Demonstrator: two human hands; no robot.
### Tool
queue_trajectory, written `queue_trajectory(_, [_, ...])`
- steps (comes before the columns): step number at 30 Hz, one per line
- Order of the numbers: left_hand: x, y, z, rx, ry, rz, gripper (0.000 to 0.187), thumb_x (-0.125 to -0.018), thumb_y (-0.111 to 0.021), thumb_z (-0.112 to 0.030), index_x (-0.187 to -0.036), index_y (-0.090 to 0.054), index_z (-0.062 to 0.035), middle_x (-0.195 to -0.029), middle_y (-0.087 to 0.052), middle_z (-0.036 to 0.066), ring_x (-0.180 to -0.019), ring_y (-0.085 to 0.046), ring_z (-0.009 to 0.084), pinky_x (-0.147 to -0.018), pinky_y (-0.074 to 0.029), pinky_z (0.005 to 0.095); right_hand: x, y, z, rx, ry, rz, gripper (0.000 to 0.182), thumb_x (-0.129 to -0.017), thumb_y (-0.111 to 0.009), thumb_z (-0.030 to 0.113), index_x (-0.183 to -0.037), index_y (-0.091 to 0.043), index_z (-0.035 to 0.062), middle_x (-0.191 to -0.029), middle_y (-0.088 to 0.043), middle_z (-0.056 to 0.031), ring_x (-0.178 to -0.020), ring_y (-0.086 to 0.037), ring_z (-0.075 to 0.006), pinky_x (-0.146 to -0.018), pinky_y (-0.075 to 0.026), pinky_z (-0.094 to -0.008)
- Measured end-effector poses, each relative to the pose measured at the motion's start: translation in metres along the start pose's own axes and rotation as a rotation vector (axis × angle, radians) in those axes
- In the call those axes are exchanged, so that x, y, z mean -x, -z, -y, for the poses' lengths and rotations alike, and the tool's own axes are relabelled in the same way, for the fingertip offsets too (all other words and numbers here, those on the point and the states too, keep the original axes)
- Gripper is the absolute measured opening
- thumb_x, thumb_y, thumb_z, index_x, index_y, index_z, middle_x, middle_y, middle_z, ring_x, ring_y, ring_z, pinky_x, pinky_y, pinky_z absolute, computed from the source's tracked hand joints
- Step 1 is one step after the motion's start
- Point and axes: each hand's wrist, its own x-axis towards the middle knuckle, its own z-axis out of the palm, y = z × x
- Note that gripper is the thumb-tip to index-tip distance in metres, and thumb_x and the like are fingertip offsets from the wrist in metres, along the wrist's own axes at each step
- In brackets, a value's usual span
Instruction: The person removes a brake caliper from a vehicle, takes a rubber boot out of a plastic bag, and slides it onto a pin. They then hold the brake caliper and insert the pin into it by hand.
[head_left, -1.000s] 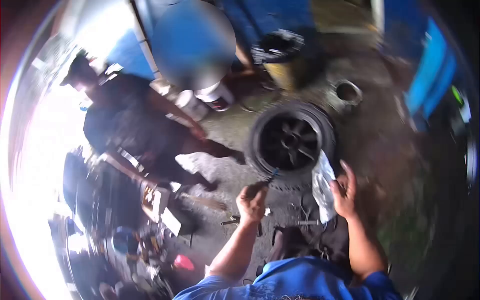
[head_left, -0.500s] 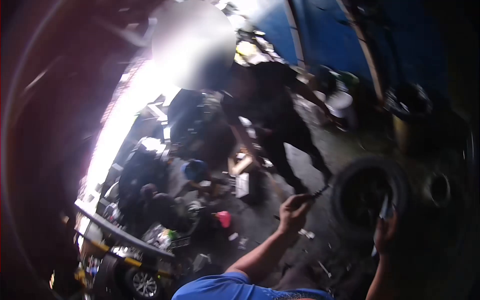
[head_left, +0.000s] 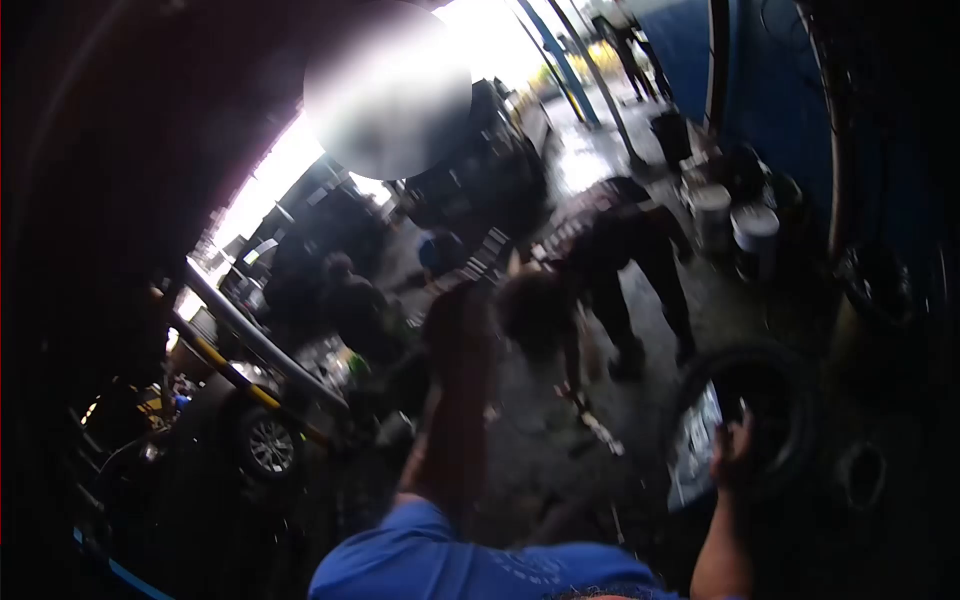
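Observation:
My left arm is raised at centre, and my left hand (head_left: 462, 310) is smeared by motion, so its fingers and anything in them cannot be made out. At the lower right, my right hand (head_left: 733, 452) holds a flat, shiny, pale object (head_left: 696, 445) by its edge, the object tilted beside the fingers. Behind that hand a dark tire (head_left: 795, 375) lies on the floor.
A person (head_left: 625, 235) in dark clothes bends forward ahead, an arm reaching down. Two others (head_left: 350, 305) (head_left: 438, 255) are low at the left. White buckets (head_left: 755, 228) line the right side. A grey rail (head_left: 250, 325) and a wheel (head_left: 268, 442) are at the left.
My left hand has moved up and left, and the thin dark tool it held no longer shows clearly. The object in my right hand now shows its broad face. The other person bends lower.

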Motion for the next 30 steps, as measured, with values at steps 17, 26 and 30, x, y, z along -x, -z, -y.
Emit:
queue_trajectory(17, [-0.086, 0.161, 0.113, 1.227, 0.547, -0.281, 0.026, -0.087, -0.058, -0.013, -0.104, -0.06, 0.0072, -0.094, -0.067, 0.022, -0.089, -0.064, 0.0306, -0.085, -0.046, 0.0394, -0.007, 0.015, -0.008, -0.24, -0.106, 0.194, 0.056, -0.096, -0.06, 0.025, -0.137, -0.033, -0.0025, -0.067, -0.047, 0.0015, -0.061, -0.04, -0.0057, -0.058, -0.033, -0.0203])
queue_trajectory(26, [-0.108, 0.169, 0.086, 1.204, 0.503, -0.379, 0.027, -0.087, -0.06, -0.009, -0.109, -0.06, 0.0058, -0.1, -0.065, 0.015, -0.093, -0.063, 0.0264, -0.082, -0.046, 0.0367, 0.0, 0.003, 0.015, -0.251, -0.053, 0.139, 0.055, -0.095, -0.062, 0.024, -0.135, -0.036, -0.0039, -0.064, -0.042, 0.0033, -0.056, -0.037, -0.0055, -0.052, -0.031, -0.0212])
queue_trajectory(30, [-0.127, 0.17, 0.094, 1.246, 0.432, -0.285, 0.028, -0.087, -0.06, -0.011, -0.111, -0.063, 0.0039, -0.098, -0.066, 0.01, -0.089, -0.062, 0.0203, -0.077, -0.045, 0.033, 0.006, 0.003, 0.02, -0.251, -0.047, 0.092, 0.054, -0.095, -0.062, 0.022, -0.133, -0.037, -0.0069, -0.06, -0.042, 0.002, -0.053, -0.037, -0.0061, -0.052, -0.031, -0.0222])
